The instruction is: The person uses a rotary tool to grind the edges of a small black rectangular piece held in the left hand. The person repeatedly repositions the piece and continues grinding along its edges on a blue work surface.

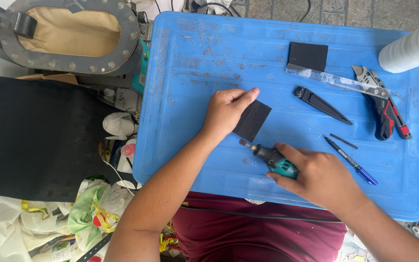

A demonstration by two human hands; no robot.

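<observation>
My left hand (225, 112) pinches a small black square piece (252, 120) by its left edge and holds it flat on the blue plastic table (195, 53). In my right hand (318, 177) I grip a teal and black rotary tool (273, 160). Its small tip points left and sits just below the lower corner of the black piece, close to my left wrist. Whether the tip touches the piece I cannot tell.
On the table lie another black square (308, 56), a clear ruler (338, 81), a black sheath (322, 105), a red and black utility knife (385, 107), a blue pen (351, 160) and a thin black rod (344, 141). A white roll (410, 47) stands top right. A large black sheet (35, 136) lies left.
</observation>
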